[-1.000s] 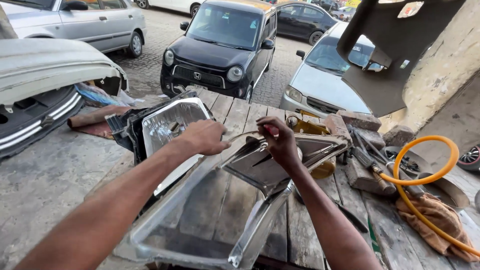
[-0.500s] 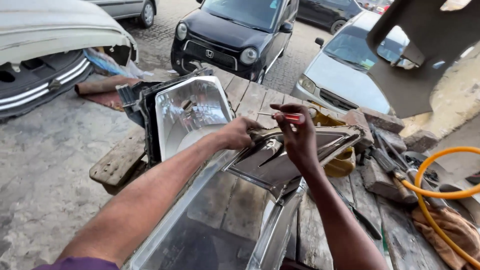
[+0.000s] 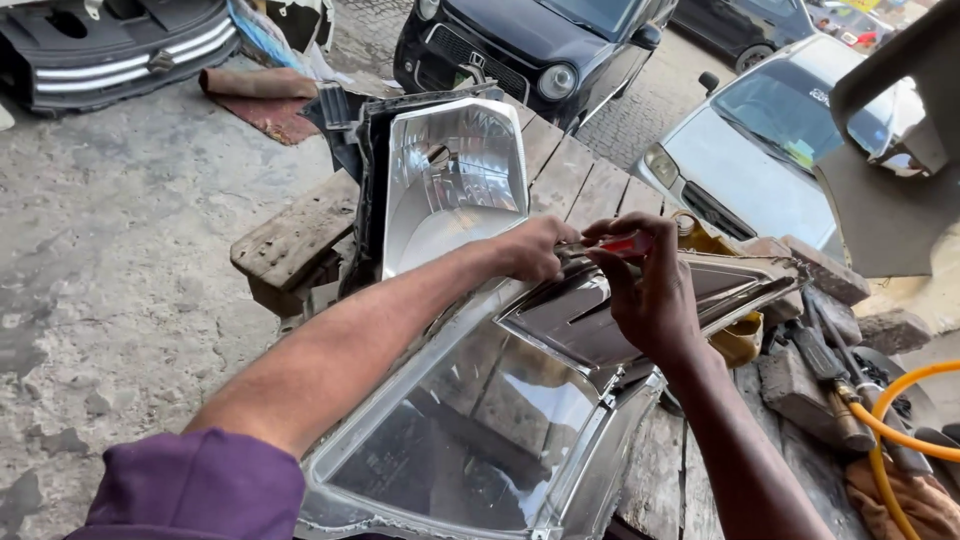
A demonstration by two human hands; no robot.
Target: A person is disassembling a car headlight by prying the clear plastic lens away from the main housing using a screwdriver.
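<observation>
At the far left a purple sleeve (image 3: 190,490) covers the upper arm, and past it a clear plastic headlight lens (image 3: 470,440), smooth and curved with a ragged lower edge, lies across the plank bench (image 3: 300,235) of rough, weathered wood, hanging partly off the near side; a shove could tip it onto the concrete and crack or scuff it. Behind it a second headlight (image 3: 450,185) stands upright in its black housing, its reflector bright and mirror-like, and a knock from the elbow might topple it. The left hand (image 3: 535,247) is curled closed at the upper edge of the lens, just where the grey, shiny reflector housing (image 3: 640,305) meets it, though what the fingers press on is hidden. The right hand (image 3: 650,290) pinches a thin red-handled tool (image 3: 625,244) between fingertips, its tip pointing at the left hand; a slip could jab those fingers or gouge the plastic. Further right lie a yellow container (image 3: 735,335), chunks of brick (image 3: 800,390), and an orange hose (image 3: 890,430) looping over a brown rag (image 3: 900,495), which could snag an arm.
</observation>
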